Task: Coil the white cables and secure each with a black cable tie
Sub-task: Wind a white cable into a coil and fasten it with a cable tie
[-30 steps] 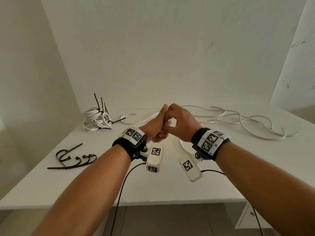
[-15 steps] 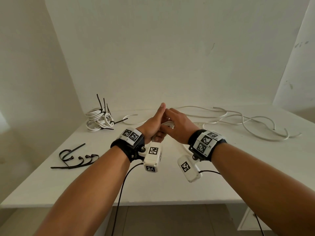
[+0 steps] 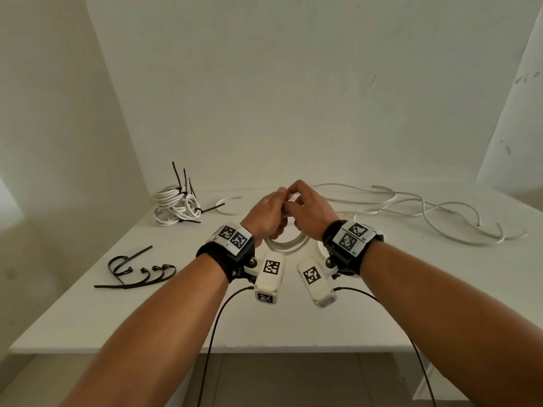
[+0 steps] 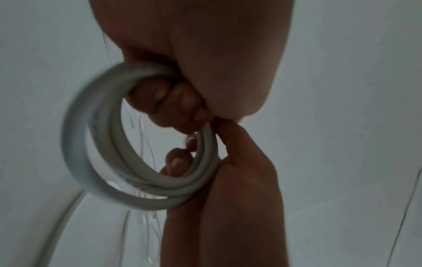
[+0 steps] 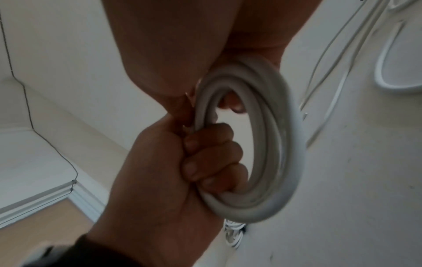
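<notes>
A white rectangular tabletop (image 3: 293, 318) is seen carrying loose white round cables (image 3: 426, 207) at right, a bundle of coiled white cables with black ties (image 3: 176, 205) at rear left, and spare black plastic cable ties (image 3: 138, 271) nearer left. Above its middle, a small coil of white cable (image 3: 289, 243) is held, gripped by the curled fingers of the left hand (image 3: 264, 212) and pinched by the right hand (image 3: 311, 212). Only square black-and-white markers are shown on the wristbands; their small print is unreadable.

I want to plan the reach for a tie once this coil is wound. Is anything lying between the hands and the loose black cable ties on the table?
Nothing visible does. The loose black cable ties lie on bare table to the left of the left hand. The finished bundles sit farther back. Both hands, right hand included, currently hold the white coil.
</notes>
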### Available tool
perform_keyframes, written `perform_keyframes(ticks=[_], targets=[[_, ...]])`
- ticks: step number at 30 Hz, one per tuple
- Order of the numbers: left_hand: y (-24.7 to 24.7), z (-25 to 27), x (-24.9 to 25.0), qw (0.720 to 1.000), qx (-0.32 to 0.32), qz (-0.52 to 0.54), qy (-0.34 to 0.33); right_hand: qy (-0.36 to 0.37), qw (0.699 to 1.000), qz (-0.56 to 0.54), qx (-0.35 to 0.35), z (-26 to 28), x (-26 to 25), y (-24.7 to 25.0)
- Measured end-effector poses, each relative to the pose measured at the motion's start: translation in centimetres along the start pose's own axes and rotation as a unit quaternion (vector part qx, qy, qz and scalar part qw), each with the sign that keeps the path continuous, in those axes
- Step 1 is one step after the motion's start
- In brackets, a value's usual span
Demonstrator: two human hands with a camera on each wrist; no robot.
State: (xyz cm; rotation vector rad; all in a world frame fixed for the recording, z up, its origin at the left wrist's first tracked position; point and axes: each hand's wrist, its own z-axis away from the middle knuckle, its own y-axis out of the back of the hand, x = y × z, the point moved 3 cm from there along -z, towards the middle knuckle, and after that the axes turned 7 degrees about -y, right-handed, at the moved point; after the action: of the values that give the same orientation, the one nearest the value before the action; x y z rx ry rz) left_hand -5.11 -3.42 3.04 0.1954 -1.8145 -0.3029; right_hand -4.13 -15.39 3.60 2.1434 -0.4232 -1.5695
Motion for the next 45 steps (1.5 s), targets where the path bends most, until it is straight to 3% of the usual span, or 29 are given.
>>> perform_keyframes(ticks=[4, 8, 11, 13, 17, 22, 26, 32, 39, 45], targets=[[1.2, -0.2, -0.4, 0.999, 0.032, -0.032, -0.018, -0.010, 0.996, -0.073, -0.052, -0.1, -0.3, -1.0], [3.5, 0.0, -0.1, 0.995, 0.096, 0.017, -0.014, -0.022, 0.985, -0.172, 0.008, -0.6, -0.7, -2.5], [5.3, 0.9, -0.9, 0.985, 0.124, 0.124, 0.012, -0.044, 0.971, -0.235, 0.017, -1.2, -1.5, -4.0], [6.4, 1.6, -1.4, 0.973, 0.140, 0.179, 0.030, -0.049, 0.971, -0.236, 0.003, -1.4, -2.5, -5.5], [10.2, 2.9, -3.0, 0.963, 0.230, 0.141, 0.013, -0.061, 0.962, -0.259, -0.060, -1.7, -5.0, -9.4], [16.3, 5.6, -5.6, 0.961, 0.266, 0.068, 0.030, -0.046, 0.976, -0.157, -0.146, -2.3, -7.5, -14.3], [22.6, 8.3, -7.8, 0.941, 0.331, 0.027, 0.072, 0.008, 0.984, -0.001, -0.177, -2.8, -8.5, -18.3], [30.2, 12.6, -11.4, 0.905, 0.411, 0.018, 0.106, 0.133, 0.941, 0.194, -0.242, -2.7, -11.5, -26.1], [33.2, 14.6, -13.6, 0.896, 0.428, 0.051, 0.106, 0.167, 0.894, 0.312, -0.274, -3.5, -12.7, -33.8], [33.7, 14.6, -14.1, 0.891, 0.433, 0.079, 0.109, 0.148, 0.891, 0.327, -0.277, -4.5, -12.1, -35.8]])
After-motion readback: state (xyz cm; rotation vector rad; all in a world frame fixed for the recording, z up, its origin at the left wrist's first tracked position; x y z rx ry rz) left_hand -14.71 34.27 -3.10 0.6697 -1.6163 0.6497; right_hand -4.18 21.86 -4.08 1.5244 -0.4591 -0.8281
